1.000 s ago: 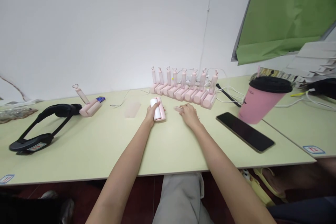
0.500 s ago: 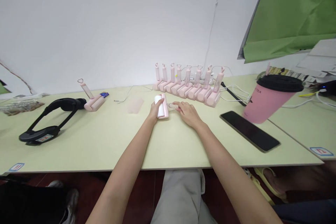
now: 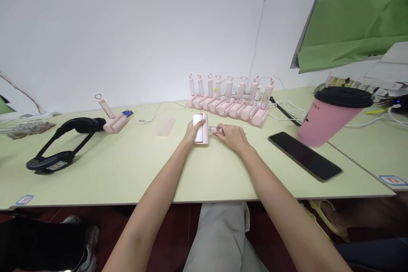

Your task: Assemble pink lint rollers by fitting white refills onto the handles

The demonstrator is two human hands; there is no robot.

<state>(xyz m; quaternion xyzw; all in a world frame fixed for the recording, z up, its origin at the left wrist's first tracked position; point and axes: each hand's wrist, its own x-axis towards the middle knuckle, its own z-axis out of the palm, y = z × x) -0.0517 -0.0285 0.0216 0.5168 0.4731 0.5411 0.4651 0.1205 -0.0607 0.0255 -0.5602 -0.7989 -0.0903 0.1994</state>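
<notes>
My left hand (image 3: 193, 131) is closed round a small pink lint roller (image 3: 202, 128) with a white roll, lying on the pale green table (image 3: 127, 165). My right hand (image 3: 231, 135) lies just to its right, fingers pinched on the roller's handle (image 3: 214, 129). A pale pink translucent cover (image 3: 165, 126) lies on the table to the left of my left hand. Behind my hands stands a row of several matching pink rollers (image 3: 231, 102) with their handles upright.
One more pink roller (image 3: 113, 120) lies at the left beside a black neck-worn device (image 3: 62, 142). At the right lie a black phone (image 3: 304, 155) and a pink cup with a black lid (image 3: 331, 114). White cables (image 3: 287, 112) run behind. A white wall rises behind the table.
My right hand has slid left and closed on the roller's handle. The left hand keeps its hold on the roller body. The view has shifted slightly.
</notes>
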